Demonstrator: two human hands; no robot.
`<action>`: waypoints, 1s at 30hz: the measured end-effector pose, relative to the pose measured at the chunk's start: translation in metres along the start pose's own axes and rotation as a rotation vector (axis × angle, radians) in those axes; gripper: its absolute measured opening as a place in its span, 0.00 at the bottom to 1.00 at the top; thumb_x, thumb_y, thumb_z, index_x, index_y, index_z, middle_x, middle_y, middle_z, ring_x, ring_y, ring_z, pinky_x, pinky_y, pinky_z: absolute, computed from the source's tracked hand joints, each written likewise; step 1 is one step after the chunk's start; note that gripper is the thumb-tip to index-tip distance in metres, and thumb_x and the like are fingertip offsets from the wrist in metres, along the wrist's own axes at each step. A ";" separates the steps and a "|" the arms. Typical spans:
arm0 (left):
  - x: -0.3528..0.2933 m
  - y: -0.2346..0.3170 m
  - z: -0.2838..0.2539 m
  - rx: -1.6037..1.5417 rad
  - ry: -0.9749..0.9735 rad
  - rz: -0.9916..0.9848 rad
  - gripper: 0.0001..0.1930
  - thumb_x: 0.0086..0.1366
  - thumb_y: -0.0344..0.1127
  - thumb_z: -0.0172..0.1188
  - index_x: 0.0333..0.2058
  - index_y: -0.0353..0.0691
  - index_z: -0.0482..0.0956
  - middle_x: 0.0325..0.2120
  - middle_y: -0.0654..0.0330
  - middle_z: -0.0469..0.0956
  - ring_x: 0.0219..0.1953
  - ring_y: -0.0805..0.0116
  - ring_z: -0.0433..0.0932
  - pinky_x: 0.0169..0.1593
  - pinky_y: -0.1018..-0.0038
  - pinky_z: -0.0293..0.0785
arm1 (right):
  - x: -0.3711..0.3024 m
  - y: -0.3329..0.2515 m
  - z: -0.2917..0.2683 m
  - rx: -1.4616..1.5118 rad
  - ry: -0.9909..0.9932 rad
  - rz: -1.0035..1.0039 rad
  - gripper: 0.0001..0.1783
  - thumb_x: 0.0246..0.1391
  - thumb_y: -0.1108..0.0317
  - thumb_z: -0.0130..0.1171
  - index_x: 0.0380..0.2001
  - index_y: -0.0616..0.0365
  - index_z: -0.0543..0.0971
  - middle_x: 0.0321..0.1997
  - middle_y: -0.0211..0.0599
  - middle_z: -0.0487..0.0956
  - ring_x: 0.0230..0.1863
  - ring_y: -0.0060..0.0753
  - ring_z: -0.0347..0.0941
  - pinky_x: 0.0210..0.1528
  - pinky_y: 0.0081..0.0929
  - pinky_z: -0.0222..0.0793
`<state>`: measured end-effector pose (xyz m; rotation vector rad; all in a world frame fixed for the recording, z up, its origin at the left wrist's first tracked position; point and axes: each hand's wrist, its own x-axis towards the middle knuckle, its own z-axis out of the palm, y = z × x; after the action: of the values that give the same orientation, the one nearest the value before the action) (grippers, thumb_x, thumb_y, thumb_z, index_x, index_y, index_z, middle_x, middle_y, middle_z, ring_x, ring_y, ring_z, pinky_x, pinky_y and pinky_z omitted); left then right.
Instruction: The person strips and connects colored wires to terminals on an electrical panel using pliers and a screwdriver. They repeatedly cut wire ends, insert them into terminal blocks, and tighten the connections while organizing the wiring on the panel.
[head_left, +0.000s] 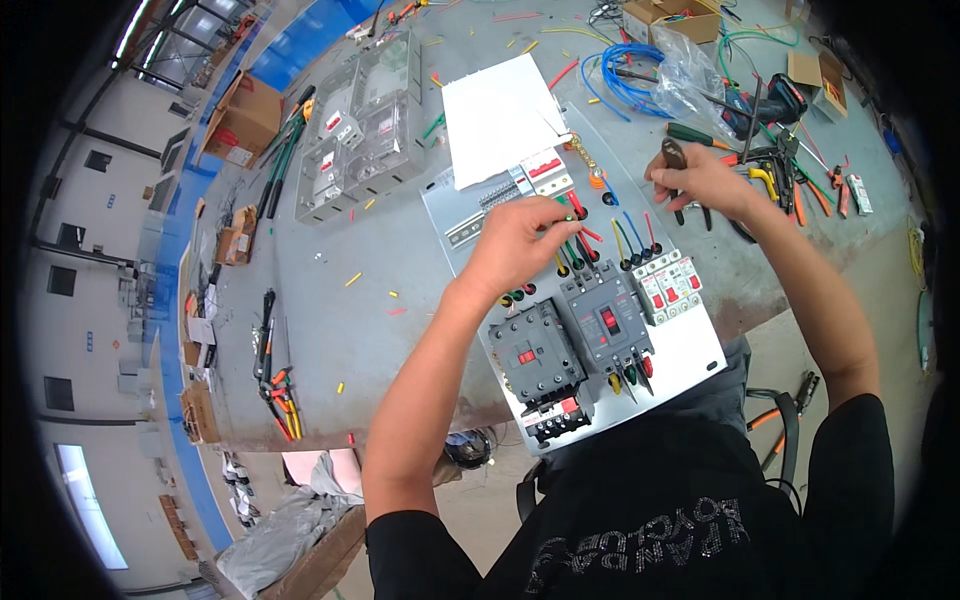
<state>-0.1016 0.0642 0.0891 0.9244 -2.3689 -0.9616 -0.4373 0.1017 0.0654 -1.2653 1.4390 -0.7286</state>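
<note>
My left hand (522,240) is closed in a pinch above the metal mounting plate (690,350), its fingertips on a short green wire (572,217). Red wires (590,236) stand up right beside those fingertips. To the right, my right hand (708,185) is wrapped round a dark plier-like hand tool (673,153); its exact kind is partly hidden by the fingers. Closer to me on the plate sit a black contactor (535,352), a dark circuit breaker with a red switch (607,315) and a row of small white breakers (672,290). Coloured wire ends rise behind them.
A white sheet (500,115) lies over the plate's far end. Clear plastic enclosures (370,130) stand at the far left. Coiled blue wire (630,75), a cordless drill (775,105) and several hand tools (775,165) lie at right. Long-handled cutters (285,150) rest at left.
</note>
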 end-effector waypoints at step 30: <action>-0.006 -0.010 0.016 -0.135 0.086 -0.394 0.16 0.71 0.43 0.70 0.38 0.31 0.88 0.21 0.68 0.75 0.26 0.81 0.66 0.31 0.74 0.66 | 0.038 -0.018 0.056 -0.977 0.236 -0.901 0.12 0.62 0.63 0.63 0.47 0.52 0.87 0.44 0.38 0.85 0.52 0.44 0.79 0.52 0.46 0.73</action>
<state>-0.1027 0.0706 0.0700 1.3794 -2.0605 -1.1818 -0.3747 0.0708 0.0551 -2.7583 1.4126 -0.7668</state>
